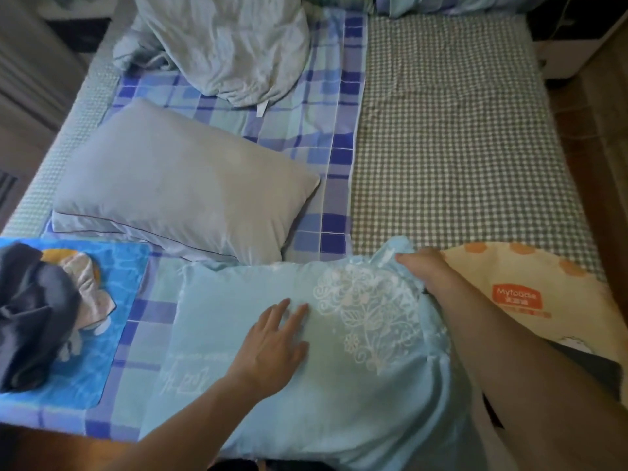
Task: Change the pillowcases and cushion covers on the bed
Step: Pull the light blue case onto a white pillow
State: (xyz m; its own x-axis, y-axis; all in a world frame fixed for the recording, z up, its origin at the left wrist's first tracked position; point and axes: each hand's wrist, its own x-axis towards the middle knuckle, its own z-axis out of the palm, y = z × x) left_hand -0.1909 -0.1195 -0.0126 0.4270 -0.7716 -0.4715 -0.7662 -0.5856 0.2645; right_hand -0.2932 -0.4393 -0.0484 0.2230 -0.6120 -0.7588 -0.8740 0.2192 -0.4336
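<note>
Blue pillowcase (238, 321): left hand (272, 341) presses flat, right hand (424, 270) fingers grip its corner.

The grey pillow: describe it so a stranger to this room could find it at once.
Start at the blue plaid sheet covering the bed's left half. The grey pillow lies on it, just beyond the pale blue pillow that the left hand presses flat. Unlike that one, it is plain grey with thin dark piping and no white floral print.

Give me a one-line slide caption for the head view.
Left hand presses flat on light blue pillow while right hand grips its far corner; bare grey pillow lies behind.
</note>
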